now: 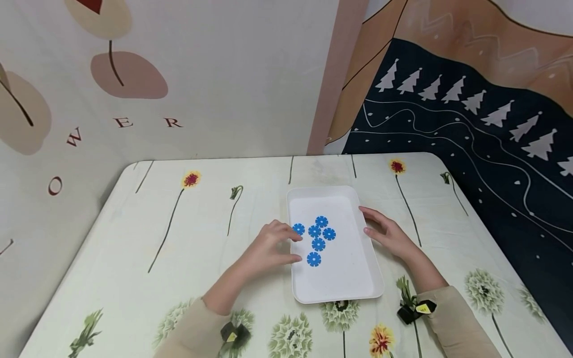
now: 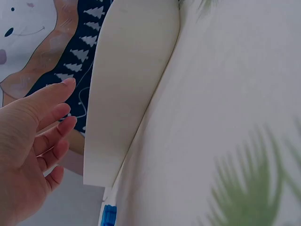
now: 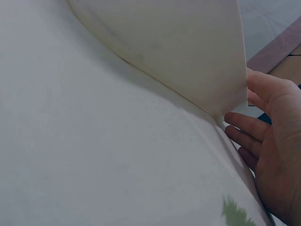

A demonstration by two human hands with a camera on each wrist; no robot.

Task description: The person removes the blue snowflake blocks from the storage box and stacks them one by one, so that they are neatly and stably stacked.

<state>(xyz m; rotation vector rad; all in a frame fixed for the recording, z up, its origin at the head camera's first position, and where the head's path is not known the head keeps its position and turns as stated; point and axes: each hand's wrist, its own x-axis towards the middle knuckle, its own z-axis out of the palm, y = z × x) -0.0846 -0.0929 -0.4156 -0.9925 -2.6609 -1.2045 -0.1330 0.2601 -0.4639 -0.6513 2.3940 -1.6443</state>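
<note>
A white rectangular tray (image 1: 344,271) lies on the table and holds several blue notched plastic discs (image 1: 318,244), each with a small white centre. Over the tray's left rim reaches my left hand (image 1: 268,251), thumb and fingers spread apart. Its fingertips are close to the leftmost disc (image 1: 298,228); nothing is between them. In the left wrist view, the left hand (image 2: 28,150) has loosely bent fingers beside the tray's wall (image 2: 127,84). My right hand (image 1: 389,236) rests at the tray's right rim with extended fingers. The right wrist view shows the right hand (image 3: 282,136) against the tray wall (image 3: 188,52).
A flower-printed cloth (image 1: 215,268) covers the table. Behind it stands a pale wall (image 1: 233,74) with printed letters, and on the right hangs a dark panel (image 1: 429,119) with white trees. Each sleeve carries a small black device (image 1: 409,314) at the wrist.
</note>
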